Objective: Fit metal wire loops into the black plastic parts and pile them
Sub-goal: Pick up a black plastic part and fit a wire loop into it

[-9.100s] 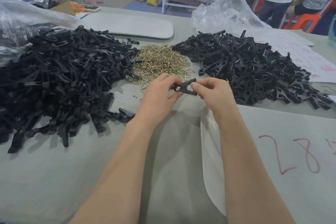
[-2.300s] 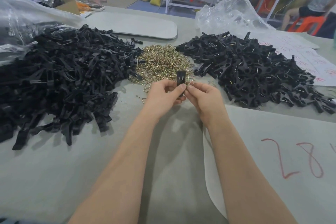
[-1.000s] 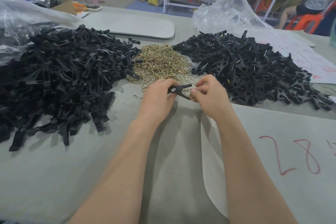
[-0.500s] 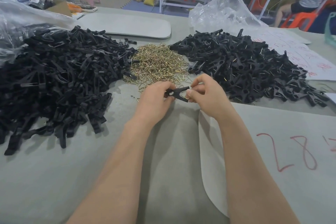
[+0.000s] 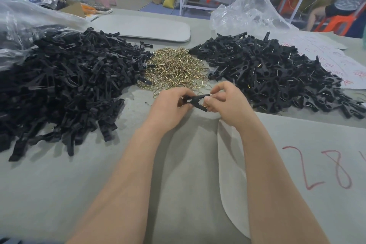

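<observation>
Head: black part (image 5: 195, 99) between left grip (image 5: 168, 109) and, seemingly, right grip (image 5: 227, 105)

Your left hand (image 5: 168, 106) and right hand (image 5: 227, 103) pinch one black plastic part (image 5: 195, 100) between them, just above the grey table (image 5: 59, 180). Just beyond your fingers (image 5: 207, 103) lies the heap of brass wire loops (image 5: 175, 69). A big pile of black parts (image 5: 65, 83) sits to its left, another pile (image 5: 273, 73) to its right. A sheet with red numerals (image 5: 316, 168) lies under your right forearm.
</observation>
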### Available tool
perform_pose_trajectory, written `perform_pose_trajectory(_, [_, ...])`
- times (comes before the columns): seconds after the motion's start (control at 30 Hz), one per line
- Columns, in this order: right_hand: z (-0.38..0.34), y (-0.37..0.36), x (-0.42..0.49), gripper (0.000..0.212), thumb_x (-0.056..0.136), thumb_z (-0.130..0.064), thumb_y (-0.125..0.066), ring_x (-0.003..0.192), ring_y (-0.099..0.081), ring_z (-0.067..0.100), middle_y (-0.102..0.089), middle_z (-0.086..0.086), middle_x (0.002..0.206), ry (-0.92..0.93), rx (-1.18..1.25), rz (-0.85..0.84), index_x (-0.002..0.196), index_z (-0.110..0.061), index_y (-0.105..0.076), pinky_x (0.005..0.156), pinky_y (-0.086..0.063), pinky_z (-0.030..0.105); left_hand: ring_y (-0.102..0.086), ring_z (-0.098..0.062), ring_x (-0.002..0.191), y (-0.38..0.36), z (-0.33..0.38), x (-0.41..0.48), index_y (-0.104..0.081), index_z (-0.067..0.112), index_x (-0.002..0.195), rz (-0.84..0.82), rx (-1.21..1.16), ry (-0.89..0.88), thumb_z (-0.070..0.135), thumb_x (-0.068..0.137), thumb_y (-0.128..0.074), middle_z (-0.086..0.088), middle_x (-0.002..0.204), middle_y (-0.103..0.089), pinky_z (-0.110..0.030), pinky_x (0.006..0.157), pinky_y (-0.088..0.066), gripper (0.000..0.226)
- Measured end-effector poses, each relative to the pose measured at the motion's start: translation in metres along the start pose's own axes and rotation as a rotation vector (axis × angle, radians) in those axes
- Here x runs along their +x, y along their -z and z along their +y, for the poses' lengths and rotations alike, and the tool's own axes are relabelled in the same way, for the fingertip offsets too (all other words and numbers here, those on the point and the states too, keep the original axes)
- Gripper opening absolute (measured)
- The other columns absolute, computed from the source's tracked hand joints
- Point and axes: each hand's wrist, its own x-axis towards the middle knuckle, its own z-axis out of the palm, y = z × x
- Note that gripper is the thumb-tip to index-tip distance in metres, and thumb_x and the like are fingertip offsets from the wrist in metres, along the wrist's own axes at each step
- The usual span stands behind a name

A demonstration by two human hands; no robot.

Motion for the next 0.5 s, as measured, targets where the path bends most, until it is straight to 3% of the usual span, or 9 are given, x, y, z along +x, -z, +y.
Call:
perform_pose_trajectory(0.1, [0.0016,-0.0002,0.0008,0.013,0.09,-0.009,-0.062,0.057,-0.059,0.004,-0.067,0.001,0.072,-0.075,0.244,-0.003,0.1,-0.009,-0.053,0.061,-0.05,0.015,-0.058,0.009,0.071,0.0043,0.0008,-0.0005,-0.068,0.029,0.099,-0.03,-0.101,0.018,0.015,0.084,-0.07,0.021,0.079,-0.062,0.002,0.063,-0.037,0.02])
perform_pose_trajectory(0.17, [0.0024,0.0015,0.0017,0.01,0.092,-0.014,-0.059,0.064,-0.063,0.01,-0.068,0.008,0.079,-0.174,0.475,-0.094,0.1,-0.007,-0.059,0.065,-0.055,0.018,-0.06,0.008,0.075,0.0058,0.003,-0.0018,-0.066,0.033,0.094,-0.036,-0.156,-0.01,0.018,0.083,-0.072,0.018,0.087,-0.066,-0.002,0.065,-0.04,0.019])
perform_pose_trajectory(0.27, [0.0058,0.006,0.0032,0.025,0.094,-0.017,-0.053,0.086,-0.07,0.026,-0.069,0.023,0.094,-0.295,0.754,-0.293,0.106,0.004,-0.061,0.078,-0.058,0.03,-0.06,0.0,0.08,0.0073,0.0057,-0.0025,-0.064,0.034,0.091,-0.01,-0.182,-0.043,0.02,0.081,-0.072,0.012,0.09,-0.067,-0.012,0.075,-0.044,0.019])
perform_pose_trajectory(0.33, [0.0075,0.0079,0.0031,0.03,0.09,-0.02,-0.055,0.095,-0.069,0.031,-0.068,0.025,0.101,-0.311,0.851,-0.355,0.108,0.003,-0.06,0.08,-0.058,0.033,-0.059,0.0,0.085,0.0081,0.0067,-0.0024,-0.064,0.033,0.09,0.014,-0.18,-0.078,0.02,0.081,-0.073,0.012,0.089,-0.068,-0.013,0.08,-0.043,0.019])
perform_pose_trajectory(0.5, [0.0088,0.0081,0.0024,0.04,0.078,-0.028,-0.061,0.093,-0.069,0.031,-0.069,0.019,0.099,-0.313,0.958,-0.456,0.109,-0.003,-0.06,0.078,-0.057,0.035,-0.054,0.014,0.086,0.0085,0.0094,-0.0022,-0.065,0.032,0.091,0.044,-0.217,-0.13,0.021,0.08,-0.073,0.022,0.087,-0.064,0.0,0.078,-0.035,0.018])
